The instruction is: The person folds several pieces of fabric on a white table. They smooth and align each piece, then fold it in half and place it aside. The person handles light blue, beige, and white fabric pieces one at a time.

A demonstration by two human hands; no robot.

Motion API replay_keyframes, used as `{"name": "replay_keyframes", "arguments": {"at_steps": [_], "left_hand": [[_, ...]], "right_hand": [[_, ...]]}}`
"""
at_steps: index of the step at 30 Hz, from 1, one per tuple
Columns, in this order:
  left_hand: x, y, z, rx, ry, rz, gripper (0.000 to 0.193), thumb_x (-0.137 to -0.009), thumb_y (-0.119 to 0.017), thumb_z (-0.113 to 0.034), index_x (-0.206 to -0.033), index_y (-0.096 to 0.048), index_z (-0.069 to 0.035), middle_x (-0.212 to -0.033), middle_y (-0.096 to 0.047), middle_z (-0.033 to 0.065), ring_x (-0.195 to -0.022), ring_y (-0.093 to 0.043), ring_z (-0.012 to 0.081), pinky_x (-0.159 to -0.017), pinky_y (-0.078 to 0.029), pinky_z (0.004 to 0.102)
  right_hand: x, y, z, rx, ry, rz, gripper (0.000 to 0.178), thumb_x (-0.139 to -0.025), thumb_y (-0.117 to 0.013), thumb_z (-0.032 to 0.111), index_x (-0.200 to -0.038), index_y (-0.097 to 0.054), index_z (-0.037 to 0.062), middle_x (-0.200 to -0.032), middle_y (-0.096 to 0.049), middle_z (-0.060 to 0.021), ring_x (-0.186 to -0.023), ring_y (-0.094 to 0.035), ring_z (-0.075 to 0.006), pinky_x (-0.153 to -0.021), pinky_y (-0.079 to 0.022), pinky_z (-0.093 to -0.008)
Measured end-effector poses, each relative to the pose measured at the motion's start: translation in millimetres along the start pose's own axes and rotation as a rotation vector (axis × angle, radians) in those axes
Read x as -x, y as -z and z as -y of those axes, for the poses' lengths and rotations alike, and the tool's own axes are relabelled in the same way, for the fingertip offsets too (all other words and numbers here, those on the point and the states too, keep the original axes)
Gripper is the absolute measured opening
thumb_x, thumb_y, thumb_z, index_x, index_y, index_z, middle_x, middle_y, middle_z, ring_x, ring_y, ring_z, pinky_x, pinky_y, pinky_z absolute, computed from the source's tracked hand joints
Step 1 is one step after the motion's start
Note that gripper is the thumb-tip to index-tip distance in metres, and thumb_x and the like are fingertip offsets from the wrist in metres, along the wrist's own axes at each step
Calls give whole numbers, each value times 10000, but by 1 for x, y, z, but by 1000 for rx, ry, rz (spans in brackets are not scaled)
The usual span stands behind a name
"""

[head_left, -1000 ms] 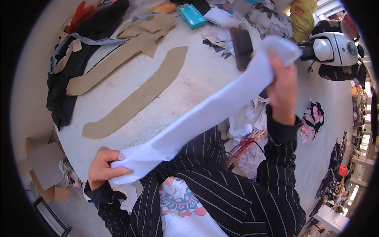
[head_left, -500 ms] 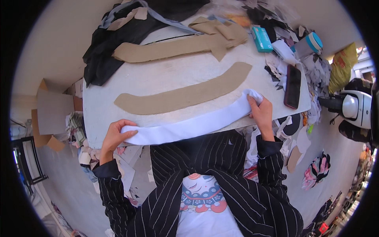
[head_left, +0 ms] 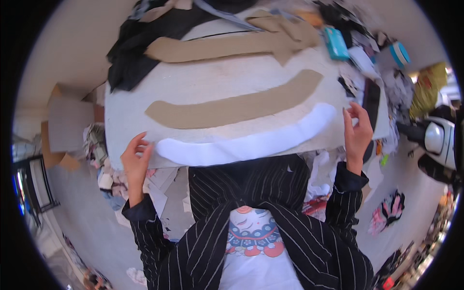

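Note:
A long curved white fabric piece (head_left: 246,143) lies flat along the near edge of the white table, its ends bending upward. My left hand (head_left: 137,157) is just off its left end, fingers apart and holding nothing. Beyond the right end, my right hand (head_left: 357,129) is raised with its fingers parted, touching no cloth. Parallel to the white strip and a little farther away lies a tan curved fabric piece (head_left: 232,106). A stack of similar tan pieces (head_left: 217,50) sits farther back, with a loose tan bundle (head_left: 285,34) over its right end.
Black cloth (head_left: 140,55) covers the far left corner of the table (head_left: 126,113). At right are a teal box (head_left: 335,42), a dark phone (head_left: 371,102) and scraps. A cardboard box (head_left: 70,123) stands left on the floor; a scooter (head_left: 437,137) is at far right.
Both hands have let go of the white strip and moved outward from its ends. It now lies flat, its right end no longer folded up. The whole view has shifted slightly.

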State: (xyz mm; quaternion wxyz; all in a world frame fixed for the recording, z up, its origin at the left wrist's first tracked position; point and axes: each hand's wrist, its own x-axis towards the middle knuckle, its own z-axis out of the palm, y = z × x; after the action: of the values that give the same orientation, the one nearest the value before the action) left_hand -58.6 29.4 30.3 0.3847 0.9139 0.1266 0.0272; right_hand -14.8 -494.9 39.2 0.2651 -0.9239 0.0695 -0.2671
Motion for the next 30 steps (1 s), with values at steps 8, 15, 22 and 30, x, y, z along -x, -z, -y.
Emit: {"name": "replay_keyframes", "arguments": {"at_steps": [8, 15, 22, 30], "left_hand": [[24, -13, 3, -42, -67, -324, 310, -896, -663, -102, -1202, -642, -57, -988, -675, 49, -800, -606, 110, -672, -489, 244], [17, -13, -35, -203, -91, -333, 286, -919, -656, -140, -1194, -656, -62, -982, -673, 57, -782, -617, 114, -694, -491, 244], [28, 7, -48, -205, -89, -335, 245, -934, -643, -136, -1148, -662, -18, -986, -679, 68, -772, -597, 114, -700, -488, 236], [28, -1, -90, -291, -134, -322, 213, -935, -632, -118, -1107, -667, 3, -935, -696, 82, -744, -607, 115, -706, -491, 249]], "right_hand": [[85, 5, -102, -435, -505, -263, 138, -951, -600, 139, -945, -652, 11, -742, -630, -4, -621, -546, -48, -564, -428, -195], [253, -113, -276, 53, -611, 381, 219, -810, -651, 232, -976, -736, 118, -1129, -668, -137, -1047, -619, -307, -868, -497, -423], [288, -206, -322, 93, -652, 610, 364, -741, -653, 319, -1035, -726, 117, -1363, -517, -167, -1223, -473, -413, -999, -450, -447], [273, -170, -297, -247, -808, 308, 330, -768, -694, 267, -982, -720, 17, -964, -710, -150, -889, -675, -291, -847, -513, -373]]}}
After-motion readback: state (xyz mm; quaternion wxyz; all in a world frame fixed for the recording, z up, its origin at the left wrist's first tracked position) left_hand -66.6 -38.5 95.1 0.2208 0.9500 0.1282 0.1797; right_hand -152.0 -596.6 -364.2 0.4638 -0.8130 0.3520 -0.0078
